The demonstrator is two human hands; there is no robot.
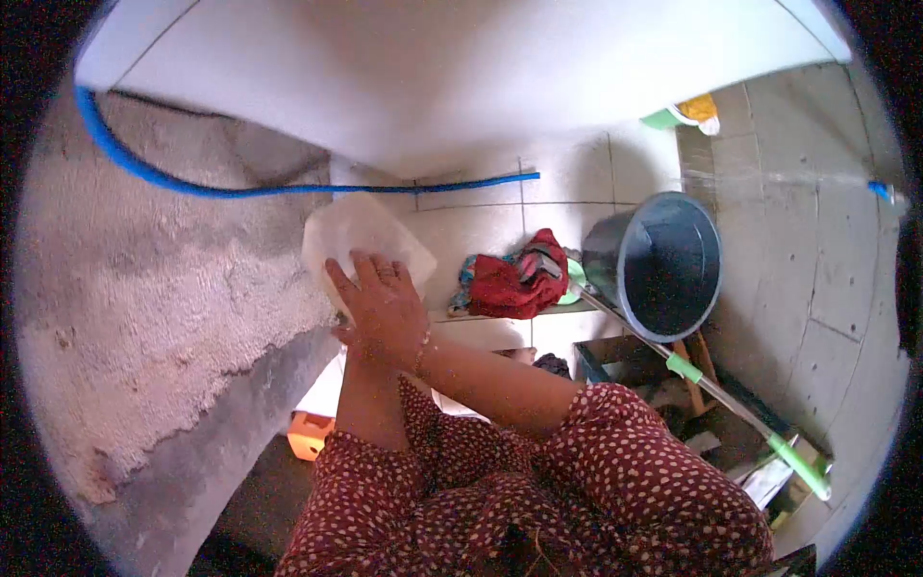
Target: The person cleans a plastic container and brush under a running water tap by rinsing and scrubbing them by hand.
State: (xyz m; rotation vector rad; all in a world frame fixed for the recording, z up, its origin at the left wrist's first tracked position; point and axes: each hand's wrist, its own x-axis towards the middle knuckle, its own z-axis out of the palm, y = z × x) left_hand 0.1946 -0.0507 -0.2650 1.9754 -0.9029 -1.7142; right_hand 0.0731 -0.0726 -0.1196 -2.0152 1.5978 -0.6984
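A translucent whitish plastic container [361, 226] stands out against the rough wall, left of centre. On its near side lies my right hand [385, 308], palm down with the fingers spread, and a bracelet shows at the wrist. My left forearm rises beneath the right wrist; the left hand is mostly hidden behind the right hand and the container, so its fingers cannot be made out. To the right of the container, a bundle of red and patterned cloth [519, 284] lies on a tiled ledge. The end of a blue hose [356, 188] reaches over the tiles beyond the container.
A dark grey bucket [673, 269] lies tipped with its mouth toward me. In front of it, a green-and-metal pole [716, 389] slants down to the right. An orange object [311, 436] is low on the left. A pale smooth surface [461, 67] spans the top.
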